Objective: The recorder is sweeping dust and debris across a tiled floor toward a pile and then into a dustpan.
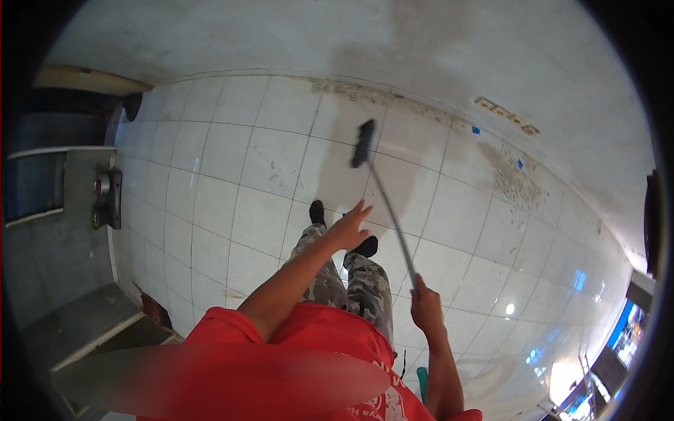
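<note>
Got a red shirt [316, 331] right under the lens, blurred along the bottom. Standing on a big white tiled floor [260, 217], mid-stroke by the look of it, so would call it the sweeping step. Seeing a grimy pale wall [232, 42] along the floor's far edge. Also got a grey unit [70, 259] at the floor's left edge with a dark framed opening [35, 186]; can't make out any contents, too murky. Working with a long-handled broom [391, 212], dark head [362, 144] blurry and just short of a gritty strip [365, 91] on the far edge. Spotting a scattered debris patch [519, 182] toward the far right corner. Gripping the handle's near end with right hand [427, 307], fingers wrapped round; holding nothing in left hand [349, 228], fingers spread near the handle. Would guess at needing a swing rightward next, toward that patch. Noticing small blue scraps [520, 164] over there too.
</note>
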`<state>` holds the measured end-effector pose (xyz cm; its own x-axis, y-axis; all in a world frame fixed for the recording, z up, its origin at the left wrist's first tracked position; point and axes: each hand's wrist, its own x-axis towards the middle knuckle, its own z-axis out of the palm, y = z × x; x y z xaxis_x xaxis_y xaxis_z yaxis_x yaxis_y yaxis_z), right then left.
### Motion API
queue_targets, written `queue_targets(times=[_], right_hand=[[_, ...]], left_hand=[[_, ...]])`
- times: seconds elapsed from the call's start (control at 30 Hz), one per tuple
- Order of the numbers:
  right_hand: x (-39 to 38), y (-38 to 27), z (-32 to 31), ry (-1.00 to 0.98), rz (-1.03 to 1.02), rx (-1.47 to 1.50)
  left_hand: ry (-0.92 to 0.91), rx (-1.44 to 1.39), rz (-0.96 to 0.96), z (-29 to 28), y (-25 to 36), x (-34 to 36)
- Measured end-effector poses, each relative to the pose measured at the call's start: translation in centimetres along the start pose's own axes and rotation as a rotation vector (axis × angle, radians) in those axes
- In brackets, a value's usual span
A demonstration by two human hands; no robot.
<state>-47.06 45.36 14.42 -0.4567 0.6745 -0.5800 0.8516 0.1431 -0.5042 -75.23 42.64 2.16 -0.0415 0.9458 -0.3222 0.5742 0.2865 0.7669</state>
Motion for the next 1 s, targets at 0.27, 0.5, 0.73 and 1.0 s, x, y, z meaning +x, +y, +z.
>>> queue_targets(times=[0.27,0.5,0.73,1.0], right_hand=[[15.1,-7.8,12.8,-0.136,-0.152,0.093],[5.8,4.7,-2.0,-0.049,0.235,-0.185],[4.8,-7.9,-4.8,-0.018,0.267,-0.483],[16.4,-18.1,1.2,-0.342,0.041,0.121]], left_hand=[[0.086,0.039,-0.238,-5.9,-9.7,-1.5],[0.259,-0.019,-0.435,-16.8,-15.6,-0.7],[0.211,-0.003,-0.319,-18.8,-17.5,3.3],[0.129,-0.528,-0.707,-14.9,-17.9,9.0]])
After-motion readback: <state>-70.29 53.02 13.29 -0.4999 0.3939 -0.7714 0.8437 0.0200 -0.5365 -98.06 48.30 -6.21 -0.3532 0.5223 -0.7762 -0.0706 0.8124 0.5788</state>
